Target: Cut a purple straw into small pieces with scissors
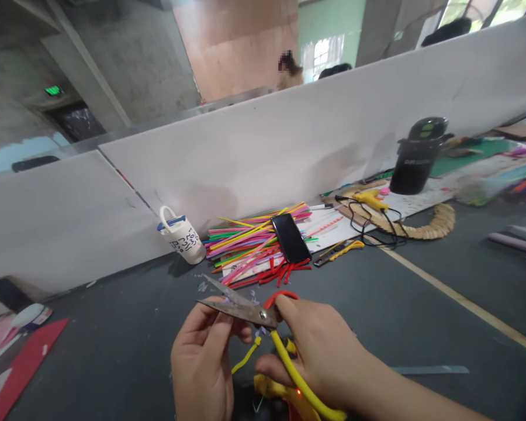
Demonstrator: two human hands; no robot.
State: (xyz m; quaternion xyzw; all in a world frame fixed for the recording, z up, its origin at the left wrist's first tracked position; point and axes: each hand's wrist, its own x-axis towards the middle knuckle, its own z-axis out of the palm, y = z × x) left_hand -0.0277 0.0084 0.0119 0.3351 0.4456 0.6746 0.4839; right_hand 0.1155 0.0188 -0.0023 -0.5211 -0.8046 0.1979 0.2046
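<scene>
My right hand (319,345) is closed around a pair of scissors (245,313) with one red and one yellow handle. Their worn metal blades are apart and point left, across the fingertips of my left hand (206,356). The left fingers are pinched together near the lower blade; whatever they hold is hidden. A thin yellow strip with a knotted end (248,354) shows between the hands. Small lilac scraps (254,298) lie around the blades. Below my right hand is a yellow-orange tool with a red light (267,386), partly covered.
Behind the hands lie a bundle of coloured sticks (241,240), a black phone (291,237) and a yellow utility knife (339,251). A white cup (182,237), a black tumbler (416,161) and a corded yellow glue gun (370,199) stand or lie near the white partition (267,152). Red card (39,362) is at left.
</scene>
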